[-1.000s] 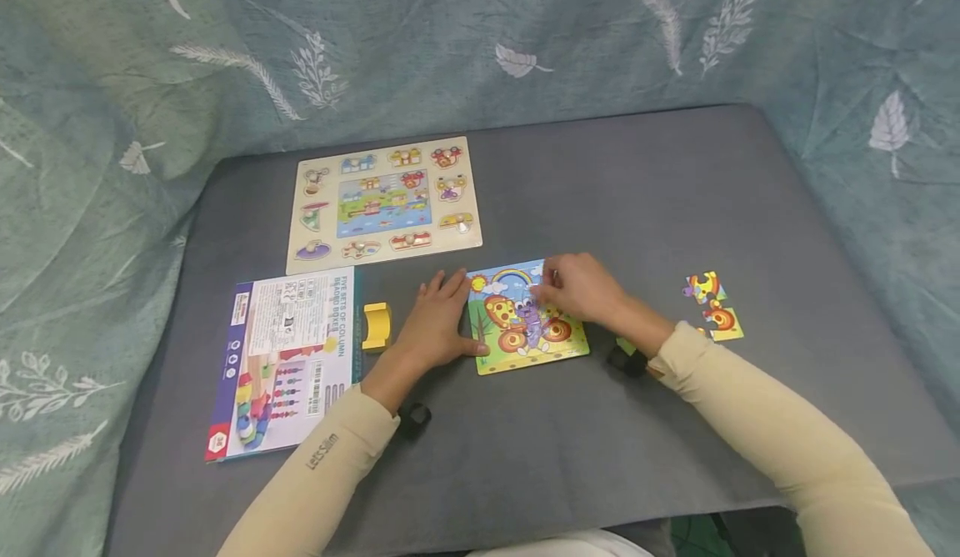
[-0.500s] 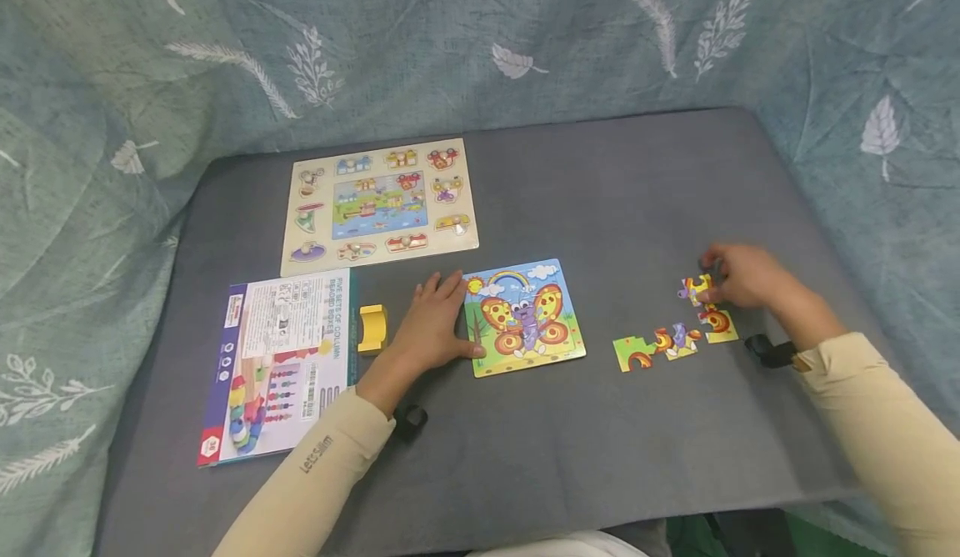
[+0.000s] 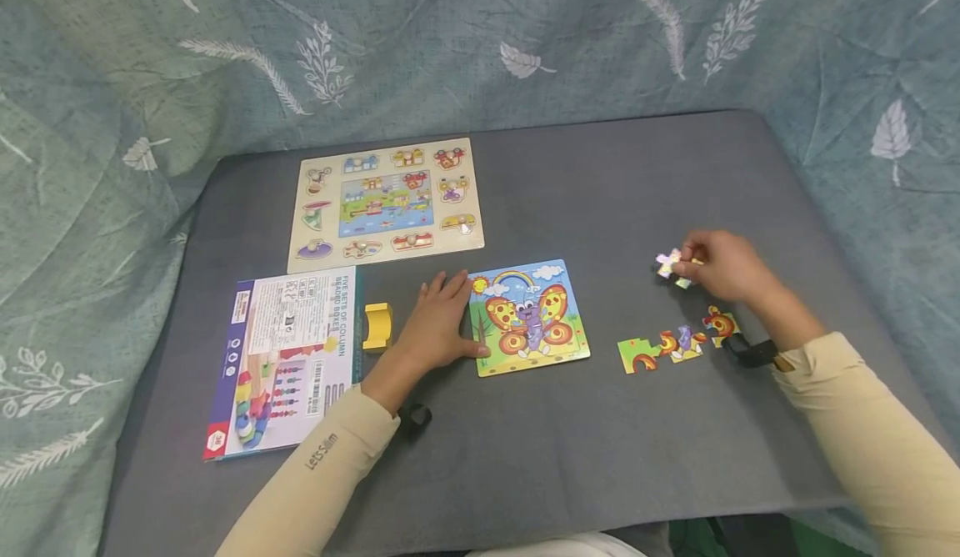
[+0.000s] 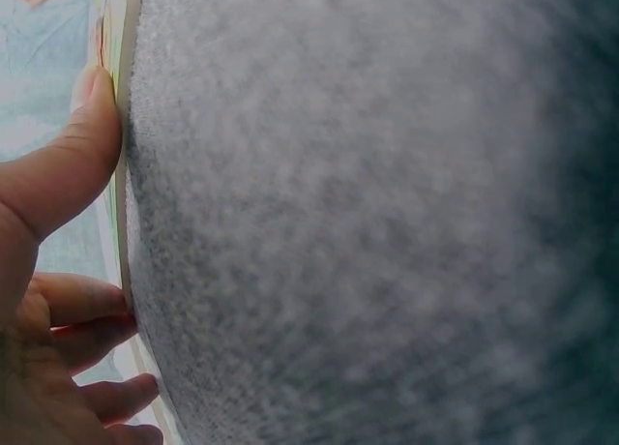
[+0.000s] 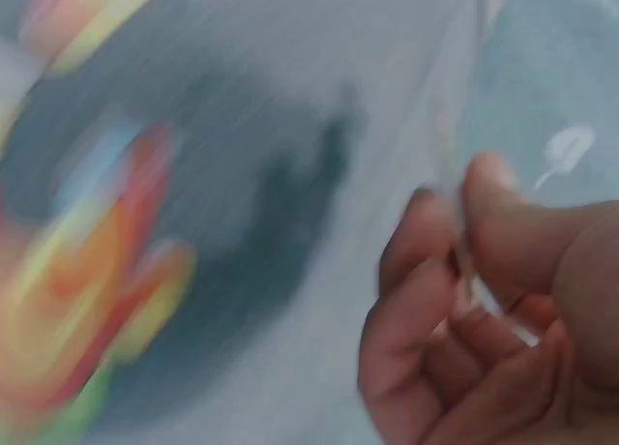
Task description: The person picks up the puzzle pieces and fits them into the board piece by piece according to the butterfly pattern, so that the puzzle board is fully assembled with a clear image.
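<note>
Three pieces (image 3: 684, 342) unplaced on worktop (image 3: 600, 449); a fourth piece (image 3: 667, 263) pinched in right hand (image 3: 726, 266) — left hand (image 3: 435, 323) spread at butterfly board (image 3: 530, 315), fitted count unclear.

A curtained-off play spot, the wider setting unclear: leaf-patterned cloth (image 3: 585, 15) hangs behind and beside a grey surface (image 3: 622, 182) bearing a butterfly puzzle (image 3: 531, 323) and toy box (image 3: 300, 365)

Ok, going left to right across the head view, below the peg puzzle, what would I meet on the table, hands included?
Printed box → yellow block → left hand → butterfly puzzle → loose green piece → pinched puzzle piece → right hand.
</note>
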